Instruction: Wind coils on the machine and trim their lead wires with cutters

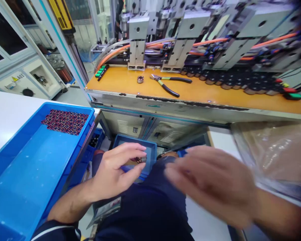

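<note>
My left hand (119,167) is closed in a pinch, with a small round metal part (141,159) between thumb and fingers. Copper colour shows inside that part, and my fingers cover some of it. To the right, my right hand (210,180) is smeared by motion over my lap, so its fingers and anything in them cannot be made out. A similar small metal ring (140,79) stands on the orange bench top (115,82). Beside it lie pliers (169,83) with black and yellow-green handles, their jaws toward the ring.
A large blue tray (22,180) at left has many small dark red parts (66,121) packed at its far end. Another blue bin (152,152) sits below my hands. Machine fixtures (137,43) and rows of dark cylindrical parts (228,78) line the bench. Plastic wrapping (278,150) lies right.
</note>
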A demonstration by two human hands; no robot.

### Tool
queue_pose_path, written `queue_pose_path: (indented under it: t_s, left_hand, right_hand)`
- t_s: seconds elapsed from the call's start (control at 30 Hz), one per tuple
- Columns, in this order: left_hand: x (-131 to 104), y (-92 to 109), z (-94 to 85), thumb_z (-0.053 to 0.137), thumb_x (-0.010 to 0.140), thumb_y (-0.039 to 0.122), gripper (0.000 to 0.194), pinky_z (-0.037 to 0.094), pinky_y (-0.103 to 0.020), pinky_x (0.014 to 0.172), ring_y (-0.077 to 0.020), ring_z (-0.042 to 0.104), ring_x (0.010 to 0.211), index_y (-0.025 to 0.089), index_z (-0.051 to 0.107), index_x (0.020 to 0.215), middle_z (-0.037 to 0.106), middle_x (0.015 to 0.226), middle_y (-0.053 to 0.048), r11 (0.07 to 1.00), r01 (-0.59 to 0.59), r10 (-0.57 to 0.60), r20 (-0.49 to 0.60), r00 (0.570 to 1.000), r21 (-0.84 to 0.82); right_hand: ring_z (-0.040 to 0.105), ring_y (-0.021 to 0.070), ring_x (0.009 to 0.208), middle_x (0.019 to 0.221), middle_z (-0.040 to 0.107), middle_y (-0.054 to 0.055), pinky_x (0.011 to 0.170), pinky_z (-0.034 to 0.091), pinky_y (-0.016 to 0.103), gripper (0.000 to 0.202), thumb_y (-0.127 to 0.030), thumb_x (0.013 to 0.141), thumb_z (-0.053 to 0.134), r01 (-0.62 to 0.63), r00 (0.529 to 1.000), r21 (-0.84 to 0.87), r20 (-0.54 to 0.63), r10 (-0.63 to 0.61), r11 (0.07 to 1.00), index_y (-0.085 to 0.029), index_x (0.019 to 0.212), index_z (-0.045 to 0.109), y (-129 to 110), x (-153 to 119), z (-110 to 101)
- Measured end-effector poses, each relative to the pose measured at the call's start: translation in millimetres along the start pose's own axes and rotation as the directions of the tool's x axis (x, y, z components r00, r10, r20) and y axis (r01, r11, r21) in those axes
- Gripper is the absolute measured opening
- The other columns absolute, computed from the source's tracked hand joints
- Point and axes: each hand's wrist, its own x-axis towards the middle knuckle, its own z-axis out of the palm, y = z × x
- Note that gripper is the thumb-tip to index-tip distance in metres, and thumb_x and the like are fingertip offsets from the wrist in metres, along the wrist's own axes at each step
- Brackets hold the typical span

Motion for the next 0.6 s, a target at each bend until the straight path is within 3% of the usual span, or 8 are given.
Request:
queue_pose_path:
  t_s: [0.1, 0.17, 0.23, 0.3, 0.43, 0.5, 0.57, 0.6]
  left_hand:
    - [0.4, 4.7, -0.1, 0.07, 0.077, 0.005, 0.028, 0.058, -0.029, 0.088, -0.0189, 0.071, 0.098, 0.014, 0.07, 0.103, 0.075, 0.105, -0.012, 0.999, -0.04, 0.039, 0.027, 0.999, 0.031]
    - [-2.6, 5.2, -0.6, 0.071, 0.076, 0.005, 0.029, 0.058, -0.028, 0.088, -0.0185, 0.071, 0.097, 0.015, 0.07, 0.103, 0.075, 0.104, -0.011, 0.999, -0.027, 0.027, 0.018, 0.999, 0.02]
    - [-7.0, 3.7, -1.7, 0.073, 0.076, 0.006, 0.03, 0.06, -0.028, 0.083, -0.0186, 0.071, 0.096, 0.016, 0.07, 0.104, 0.075, 0.104, -0.011, 1.0, -0.001, 0.001, 0.007, 1.0, -0.02]
    - [-11.0, 1.2, -3.3, 0.073, 0.075, 0.006, 0.031, 0.06, -0.028, 0.081, -0.019, 0.071, 0.096, 0.018, 0.07, 0.104, 0.075, 0.105, -0.01, 0.997, 0.008, -0.008, 0.001, 1.0, -0.072]
    - [-14.4, -3.1, -5.6, 0.073, 0.075, 0.004, 0.029, 0.06, -0.03, 0.082, -0.0192, 0.072, 0.094, 0.018, 0.072, 0.1, 0.075, 0.107, -0.01, 0.993, -0.032, 0.028, -0.04, 0.999, -0.113]
    - [-14.7, -4.5, -5.8, 0.073, 0.075, 0.003, 0.028, 0.059, -0.03, 0.082, -0.0194, 0.072, 0.093, 0.019, 0.073, 0.098, 0.074, 0.106, -0.01, 0.992, -0.034, 0.025, -0.077, 0.997, -0.119]
    - [-14.7, -5.5, -5.4, 0.072, 0.075, 0.003, 0.029, 0.058, -0.031, 0.083, -0.02, 0.071, 0.096, 0.02, 0.074, 0.099, 0.074, 0.107, -0.01, 0.991, -0.009, -0.007, -0.119, 0.993, -0.135]
    - [-14.7, -5.8, -5.1, 0.072, 0.076, 0.002, 0.03, 0.058, -0.032, 0.085, -0.0202, 0.071, 0.098, 0.02, 0.074, 0.099, 0.074, 0.108, -0.009, 0.989, 0.009, -0.03, -0.141, 0.989, -0.145]
  right_hand:
    - [0.062, 0.0171, 0.084, 0.093, 0.07, 0.001, 0.078, 0.053, 0.034, 0.019, -0.02, 0.093, 0.054, 0.477, 0.879, -0.213, 0.13, -0.459, 0.853, -0.029, 0.102, 0.068, -0.3, 19.8, 5.7]
    - [0.059, 0.0182, 0.079, 0.089, 0.068, 0.006, 0.071, 0.05, 0.036, 0.023, -0.014, 0.095, 0.045, 0.561, 0.826, -0.241, 0.224, -0.517, 0.792, -0.02, 0.094, 0.067, 0.4, 28.9, 12.1]
    - [0.056, 0.0168, 0.071, 0.078, 0.064, 0.006, 0.065, 0.048, 0.034, 0.024, -0.014, 0.096, 0.042, 0.344, 0.912, -0.109, 0.275, -0.304, 0.933, -0.017, 0.084, 0.062, -2.9, 31.3, 16.5]
    - [0.053, 0.0131, 0.065, 0.071, 0.059, 0.002, 0.059, 0.046, 0.028, 0.026, -0.019, 0.098, 0.043, -0.027, 0.912, 0.115, 0.41, -0.023, 0.993, -0.018, 0.076, 0.058, -9.5, 30.7, 16.7]
    - [0.055, 0.0105, 0.059, 0.065, 0.059, -0.002, 0.051, 0.044, 0.021, 0.03, -0.028, 0.097, 0.047, -0.492, 0.675, 0.288, 0.723, 0.151, 0.821, -0.018, 0.072, 0.059, -4.7, 49.0, 6.6]
    - [0.059, 0.0136, 0.065, 0.071, 0.064, 0.001, 0.058, 0.048, 0.025, 0.026, -0.033, 0.095, 0.052, -0.378, 0.794, 0.231, 0.579, 0.186, 0.896, -0.019, 0.076, 0.064, 20.8, 74.3, 1.9]
    - [0.062, 0.0196, 0.08, 0.086, 0.067, 0.006, 0.075, 0.052, 0.034, 0.02, -0.037, 0.088, 0.063, -0.179, 0.963, -0.035, 0.196, 0.182, 0.983, -0.018, 0.091, 0.067, 60.7, 104.9, 0.7]
    - [0.062, 0.0242, 0.093, 0.099, 0.067, 0.01, 0.084, 0.051, 0.039, 0.027, -0.036, 0.084, 0.068, -0.137, 0.979, -0.189, 0.126, 0.163, 0.972, -0.016, 0.101, 0.067, 82.8, 119.5, 1.8]
